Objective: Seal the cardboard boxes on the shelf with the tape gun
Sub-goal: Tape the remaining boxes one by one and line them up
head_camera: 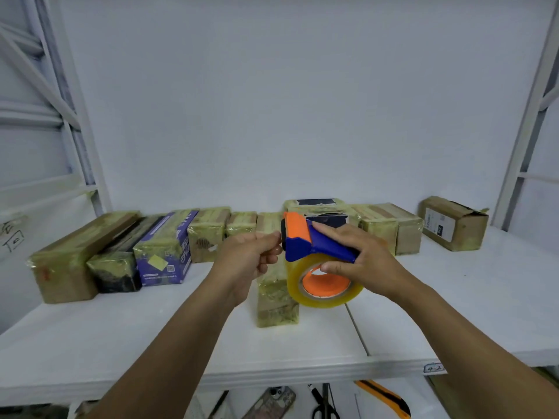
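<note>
Head view: tape gun point(304, 247), blue plastic body, orange guard and hub, glossy yellowish roll; held above white shelf point(121, 328), before tape-wrapped cardboard box point(276, 309); handle clasped by right hand point(363, 258), fingers curled round; left hand point(248, 261) pinched at front edge, contents indiscernible.

Colours logged. We record the tape gun point(305, 241) as a blue body with an orange front plate. Tape roll point(325, 293): translucent yellow on an orange core. Shelf board point(121, 328): white. Most cardboard boxes point(208, 234): brown under glossy yellow-green film. Purple box point(165, 255): white print. Black box point(116, 272). Far-right carton point(453, 223): plain brown with a white label.
</note>
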